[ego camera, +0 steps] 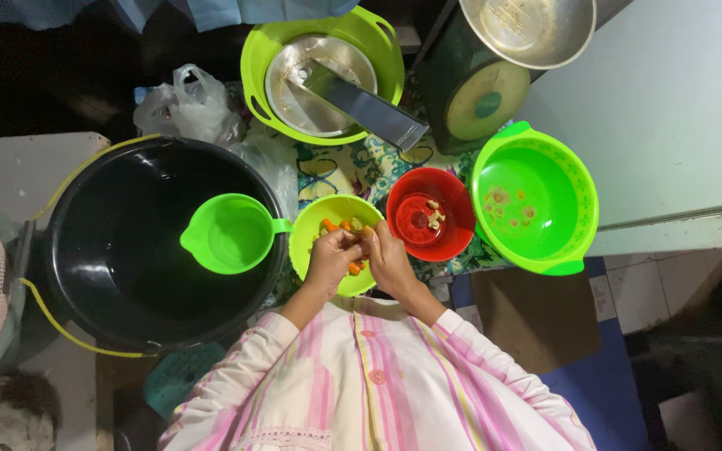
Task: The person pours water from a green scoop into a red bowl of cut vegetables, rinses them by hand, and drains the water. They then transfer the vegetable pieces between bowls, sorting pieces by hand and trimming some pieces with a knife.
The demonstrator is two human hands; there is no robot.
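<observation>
Both my hands work over a small lime-green bowl [315, 250] that holds orange and pale vegetable pieces. My left hand [332, 259] and my right hand [388, 257] are together above it, fingers closed on an orange piece [354, 267] between them. Just right of the hands a red bowl [453, 221] carries a few pale bits. My pink striped sleeves fill the bottom of the view.
A big black bucket [127, 250] with a green jug [227, 234] in it stands at left. A large green basin [536, 200] sits at right, another green basin [261, 50] with a metal lid and blade behind. A kitchen scale [478, 100], a plastic bag [190, 104].
</observation>
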